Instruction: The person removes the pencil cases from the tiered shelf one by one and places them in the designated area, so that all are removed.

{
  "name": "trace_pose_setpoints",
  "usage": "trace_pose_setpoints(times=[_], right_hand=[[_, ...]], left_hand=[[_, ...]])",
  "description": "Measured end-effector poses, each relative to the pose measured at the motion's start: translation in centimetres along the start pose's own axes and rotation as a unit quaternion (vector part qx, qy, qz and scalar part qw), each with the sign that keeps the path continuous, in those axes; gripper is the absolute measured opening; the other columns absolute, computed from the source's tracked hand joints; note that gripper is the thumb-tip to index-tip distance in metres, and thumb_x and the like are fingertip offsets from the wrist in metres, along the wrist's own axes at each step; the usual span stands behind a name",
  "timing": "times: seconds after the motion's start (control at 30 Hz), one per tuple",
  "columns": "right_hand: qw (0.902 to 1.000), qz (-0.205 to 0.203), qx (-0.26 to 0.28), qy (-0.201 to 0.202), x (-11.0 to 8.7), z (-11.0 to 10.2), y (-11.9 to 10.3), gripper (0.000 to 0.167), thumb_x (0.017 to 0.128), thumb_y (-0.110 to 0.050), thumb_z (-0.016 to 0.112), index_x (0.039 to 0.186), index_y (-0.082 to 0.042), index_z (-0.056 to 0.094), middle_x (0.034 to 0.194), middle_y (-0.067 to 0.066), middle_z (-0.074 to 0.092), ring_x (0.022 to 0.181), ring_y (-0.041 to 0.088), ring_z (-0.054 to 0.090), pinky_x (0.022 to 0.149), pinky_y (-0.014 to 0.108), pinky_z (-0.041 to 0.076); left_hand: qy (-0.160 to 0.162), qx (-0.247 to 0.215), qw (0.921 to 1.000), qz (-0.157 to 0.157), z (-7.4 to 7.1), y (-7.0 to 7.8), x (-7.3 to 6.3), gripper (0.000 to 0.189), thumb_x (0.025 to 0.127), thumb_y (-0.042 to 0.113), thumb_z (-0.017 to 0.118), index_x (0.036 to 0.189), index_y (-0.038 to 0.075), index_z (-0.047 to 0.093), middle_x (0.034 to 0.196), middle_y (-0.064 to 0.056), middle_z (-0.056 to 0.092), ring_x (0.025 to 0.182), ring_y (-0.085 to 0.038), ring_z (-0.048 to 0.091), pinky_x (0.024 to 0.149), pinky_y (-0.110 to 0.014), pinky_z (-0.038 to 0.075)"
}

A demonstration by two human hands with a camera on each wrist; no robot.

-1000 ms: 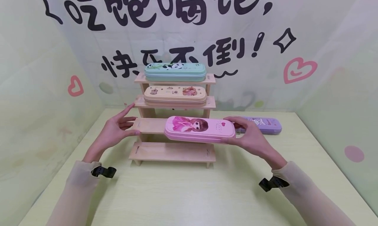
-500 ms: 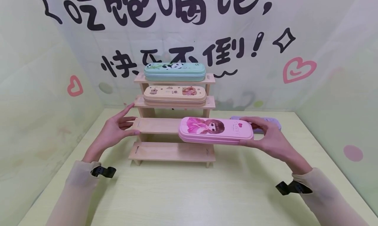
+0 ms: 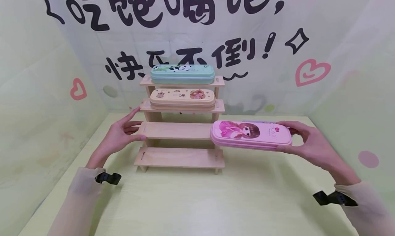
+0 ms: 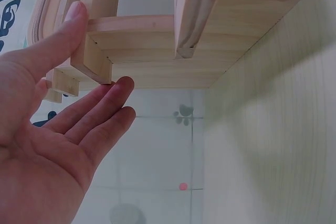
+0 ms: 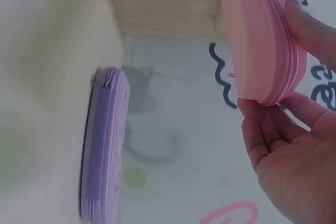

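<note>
My right hand (image 3: 314, 148) grips the right end of a pink pencil case (image 3: 265, 134) printed with a doll-like girl, thumb at the front and fingers behind. The case hangs in the air, its left end overlapping the right side of the wooden tiered rack (image 3: 179, 130) in the head view. In the right wrist view its zip (image 5: 286, 61) is closed. On the other side, my left hand (image 3: 118, 136) touches the rack's left end, thumb at one tier's front edge and index finger reaching to the tier above. Its fingers look nearly straight in the left wrist view.
A mint panda pencil case (image 3: 182, 74) lies on the top tier and a beige one (image 3: 172, 100) on the tier below it. The two lower tiers carry nothing. On the table behind the pink case lies a purple pencil case (image 5: 105, 150), mostly hidden in the head view.
My right hand has carried the pink pencil case to the right, away from in front of the rack's third tier; it now covers most of the purple one. The left hand has stayed put.
</note>
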State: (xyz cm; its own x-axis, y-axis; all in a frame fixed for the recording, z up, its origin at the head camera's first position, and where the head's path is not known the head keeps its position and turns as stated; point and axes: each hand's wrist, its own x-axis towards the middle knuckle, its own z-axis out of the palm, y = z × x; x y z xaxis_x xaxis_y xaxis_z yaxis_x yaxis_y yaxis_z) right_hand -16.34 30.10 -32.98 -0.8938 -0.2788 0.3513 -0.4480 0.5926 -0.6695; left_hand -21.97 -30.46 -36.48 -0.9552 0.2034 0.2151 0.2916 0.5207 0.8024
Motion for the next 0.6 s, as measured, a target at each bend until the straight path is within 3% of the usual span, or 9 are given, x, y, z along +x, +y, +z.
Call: trace_pose_setpoints(times=[0.1, 0.3, 0.6], right_hand=[[0.9999, 0.011, 0.002, 0.002, -0.5, -1.1, 0.7, 0.073, 0.078, -0.005, 0.094, 0.144, -0.016, 0.065, 0.129, -0.003, 0.063, 0.106, 0.012, 0.057, 0.074, 0.018, 0.047], [0.9997, 0.023, 0.009, 0.000, -1.5, -2.5, 2.5, 0.072, 0.079, 0.001, 0.092, 0.145, -0.011, 0.064, 0.127, -0.003, 0.064, 0.104, 0.010, 0.060, 0.075, 0.015, 0.049], [0.9987, 0.046, 0.014, -0.016, -2.9, -4.1, 5.4, 0.070, 0.085, 0.003, 0.086, 0.148, -0.009, 0.059, 0.121, -0.008, 0.067, 0.106, 0.004, 0.060, 0.073, 0.015, 0.050]], left_hand=[[0.001, 0.004, 1.0000, 0.002, 0.0, 0.0, 0.0, 0.108, 0.084, 0.017, 0.092, 0.167, 0.041, 0.028, 0.141, -0.024, 0.063, 0.129, -0.040, 0.063, 0.103, -0.047, 0.053], [0.000, 0.012, 0.9999, 0.001, 0.0, 0.1, 0.1, 0.108, 0.084, 0.017, 0.092, 0.167, 0.041, 0.028, 0.141, -0.024, 0.063, 0.128, -0.040, 0.063, 0.102, -0.041, 0.055], [0.000, 0.006, 1.0000, 0.004, -0.1, 0.0, 0.0, 0.108, 0.084, 0.017, 0.092, 0.167, 0.040, 0.028, 0.141, -0.024, 0.063, 0.129, -0.039, 0.063, 0.103, -0.047, 0.053]])
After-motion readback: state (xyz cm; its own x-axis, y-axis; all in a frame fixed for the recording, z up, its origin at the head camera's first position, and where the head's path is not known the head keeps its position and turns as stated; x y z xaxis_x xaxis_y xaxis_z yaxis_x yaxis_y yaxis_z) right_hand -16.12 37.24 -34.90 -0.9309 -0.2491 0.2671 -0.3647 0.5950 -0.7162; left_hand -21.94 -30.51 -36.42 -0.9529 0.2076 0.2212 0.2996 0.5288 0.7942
